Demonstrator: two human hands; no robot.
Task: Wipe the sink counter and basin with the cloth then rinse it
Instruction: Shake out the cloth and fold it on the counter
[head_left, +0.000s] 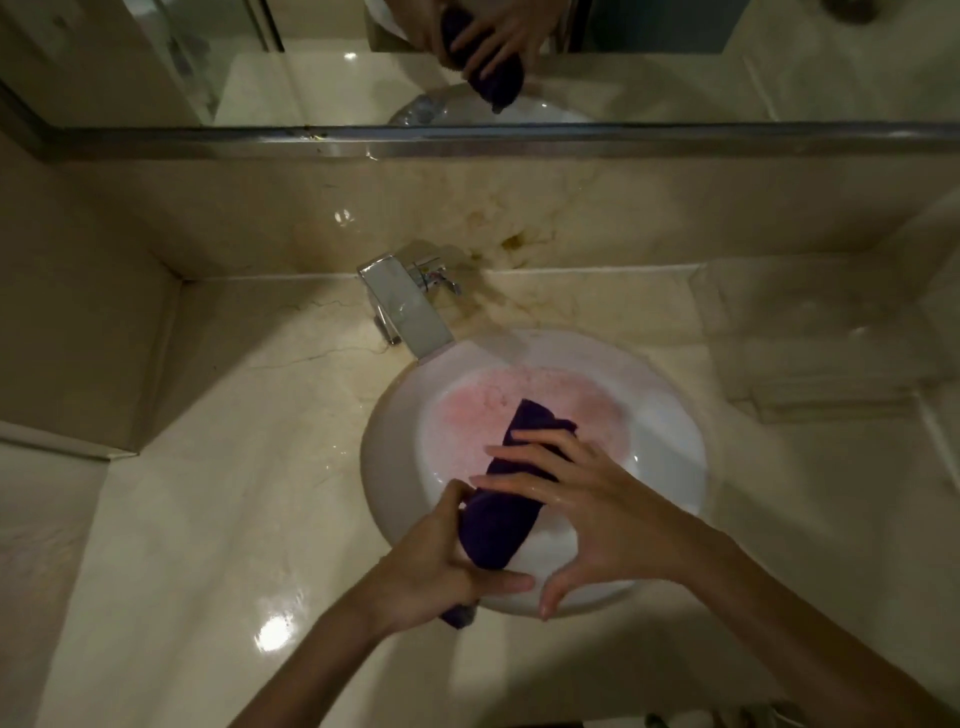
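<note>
We couldn't see the one cloth's (506, 499) middle; left hand (441, 566) clamped it, right hand's (587, 514) fingers spread flat across, center frame.

The cloth (506, 488) is dark purple, rolled into a thick, long bundle that slants from 7 o'clock up to 1 o'clock above the basin (670, 415). Its low end pokes out past the basin's near rim; its high end hangs over pink, foamy water. The basin is white and round, with the pink water pooled toward 12 o'clock. The counter (218, 493) is glossy cream marble, wet and shining at 7 o'clock of the basin.
</note>
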